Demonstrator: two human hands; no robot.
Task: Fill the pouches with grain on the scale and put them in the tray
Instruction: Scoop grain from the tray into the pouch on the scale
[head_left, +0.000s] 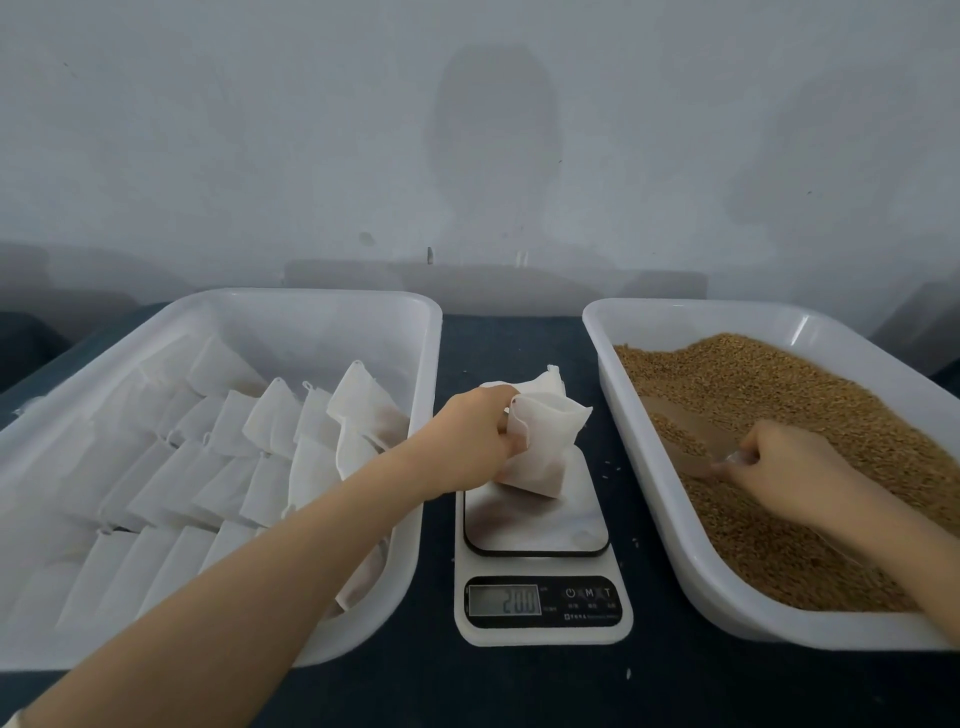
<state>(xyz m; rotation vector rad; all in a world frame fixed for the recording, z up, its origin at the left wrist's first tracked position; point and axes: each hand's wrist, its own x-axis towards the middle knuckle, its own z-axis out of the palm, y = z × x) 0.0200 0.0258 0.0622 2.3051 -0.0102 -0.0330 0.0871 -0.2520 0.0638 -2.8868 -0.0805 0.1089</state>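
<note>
Left hand (475, 434) grips white fabric pouch (540, 447) upright on white digital scale (540, 561); right hand (779, 462) grasps clear plastic scoop (685, 441) in brown grain (810, 415).

We seem to be at a small packing bench in a workshop. A dark table (519, 686) stands against a bare, scuffed wall (260, 130). On it a digital scale (537, 525) sits between two white plastic trays. The left tray (425, 371) holds rows of white pouches (171, 467), and the right tray (621, 400) holds loose grain (779, 384) in bulk.
</note>
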